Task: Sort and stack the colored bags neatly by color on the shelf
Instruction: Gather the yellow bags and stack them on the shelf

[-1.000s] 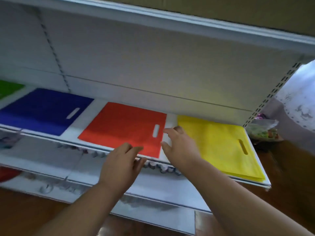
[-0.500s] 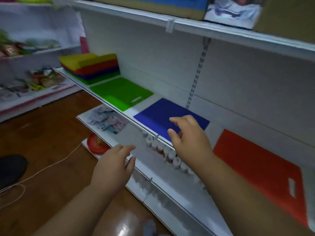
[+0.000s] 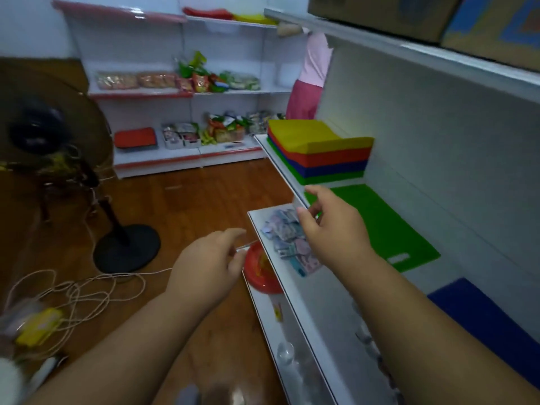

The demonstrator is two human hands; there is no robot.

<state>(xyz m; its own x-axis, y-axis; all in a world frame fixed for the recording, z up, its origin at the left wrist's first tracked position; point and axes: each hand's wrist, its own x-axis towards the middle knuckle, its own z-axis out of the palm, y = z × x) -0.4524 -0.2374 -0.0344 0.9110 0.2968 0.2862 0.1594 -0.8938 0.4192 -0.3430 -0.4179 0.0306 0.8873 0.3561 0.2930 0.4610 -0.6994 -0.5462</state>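
Observation:
A mixed stack of bags (image 3: 324, 152) lies at the far end of the white shelf (image 3: 285, 168), in layers of yellow, red, blue and green from the top down. Nearer lies a single flat green bag (image 3: 385, 226), and a blue bag (image 3: 491, 323) shows at the right edge. My right hand (image 3: 330, 229) hovers over the shelf's front edge beside the green bag, fingers loosely spread, holding nothing. My left hand (image 3: 210, 264) hangs lower, out over the floor, with relaxed fingers and nothing in it.
A lower shelf holds small packets (image 3: 287, 239) and a red bowl (image 3: 258, 270). A standing fan (image 3: 43, 133) and loose cables (image 3: 84, 290) occupy the wooden floor at left. Snack shelves (image 3: 187, 83) line the far wall. Cardboard boxes (image 3: 409, 13) sit on the top shelf.
The view has swung left along the shelf, from the red and yellow bags to the mixed stack. Both hands left the red bag and moved left with it, holding nothing.

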